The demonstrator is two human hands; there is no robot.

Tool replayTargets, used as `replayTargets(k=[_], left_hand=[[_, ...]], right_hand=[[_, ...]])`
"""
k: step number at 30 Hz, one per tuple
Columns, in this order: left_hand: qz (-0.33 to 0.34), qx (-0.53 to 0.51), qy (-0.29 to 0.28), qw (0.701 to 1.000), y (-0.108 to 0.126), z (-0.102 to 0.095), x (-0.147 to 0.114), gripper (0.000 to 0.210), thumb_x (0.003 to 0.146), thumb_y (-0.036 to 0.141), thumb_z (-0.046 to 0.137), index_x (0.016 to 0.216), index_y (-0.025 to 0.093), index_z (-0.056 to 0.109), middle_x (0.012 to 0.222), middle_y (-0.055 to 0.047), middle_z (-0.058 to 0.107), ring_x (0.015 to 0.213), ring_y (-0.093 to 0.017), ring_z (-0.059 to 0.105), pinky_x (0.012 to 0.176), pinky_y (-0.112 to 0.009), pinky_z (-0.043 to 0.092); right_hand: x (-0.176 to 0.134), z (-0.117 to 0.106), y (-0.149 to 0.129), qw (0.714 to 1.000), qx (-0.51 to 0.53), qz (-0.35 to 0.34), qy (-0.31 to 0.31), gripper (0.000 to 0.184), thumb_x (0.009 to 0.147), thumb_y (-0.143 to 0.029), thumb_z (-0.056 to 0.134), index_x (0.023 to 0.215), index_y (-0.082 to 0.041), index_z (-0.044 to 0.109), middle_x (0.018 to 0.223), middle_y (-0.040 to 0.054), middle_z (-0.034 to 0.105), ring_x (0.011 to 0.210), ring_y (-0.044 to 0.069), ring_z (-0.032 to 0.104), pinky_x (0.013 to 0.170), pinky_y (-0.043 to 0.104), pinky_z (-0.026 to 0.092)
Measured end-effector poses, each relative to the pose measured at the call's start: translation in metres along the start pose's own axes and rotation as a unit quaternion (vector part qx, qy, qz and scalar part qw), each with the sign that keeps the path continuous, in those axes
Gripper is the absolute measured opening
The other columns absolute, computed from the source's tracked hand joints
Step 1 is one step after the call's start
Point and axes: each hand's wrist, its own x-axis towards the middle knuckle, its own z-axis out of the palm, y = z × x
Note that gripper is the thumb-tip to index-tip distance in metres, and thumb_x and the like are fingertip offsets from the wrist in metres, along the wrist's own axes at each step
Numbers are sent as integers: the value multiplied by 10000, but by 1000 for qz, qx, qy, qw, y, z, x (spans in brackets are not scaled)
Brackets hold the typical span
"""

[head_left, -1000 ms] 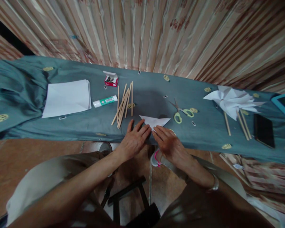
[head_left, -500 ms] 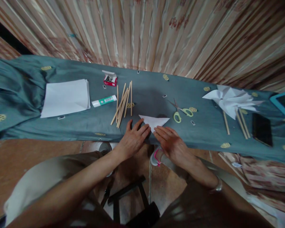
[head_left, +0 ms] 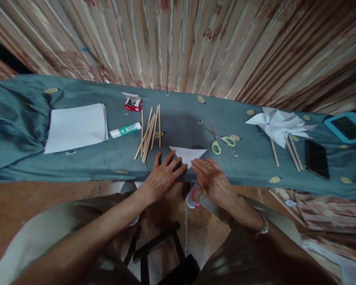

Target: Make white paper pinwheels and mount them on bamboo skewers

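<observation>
"Where's the paper?"

"On the tabletop, just left of the scissors and a little nearer me: a folded white triangle, long edge away, point towards me."

"And your fingers?"

"On my left hand they're spread, some tips resting on the paper's left part. On my right hand they lie side by side, pressed together, tips at the paper's right edge. Whether that thumb pinches it from below, I can't tell."

"What else is left of the scissors?"

"A loose bunch of sticks, some crossing. Farther left, the glue, then the stacked sheets. The red box is left too, but farther from me, lid up, metal bits inside."

"And to the right?"

"White pinwheels overlap, well right of the scissors, handles pointing my way. The phone lies farther right and nearer me; the blue-rimmed tablet is rightmost."
</observation>
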Motion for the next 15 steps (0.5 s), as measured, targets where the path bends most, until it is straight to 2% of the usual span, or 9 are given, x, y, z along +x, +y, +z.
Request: replayTargets(k=[15], left_hand=[[9,13,5,1000,-1,1,0,556,851,231,644,1374,275,460,1434,-130,462,1413,-387,290,1088,-691,230]], right_hand=[[-1,2,8,999,14,37,37,364,910,-97,417,1208,-80,625,1244,165,661,1173,258,594,1080,492,385]])
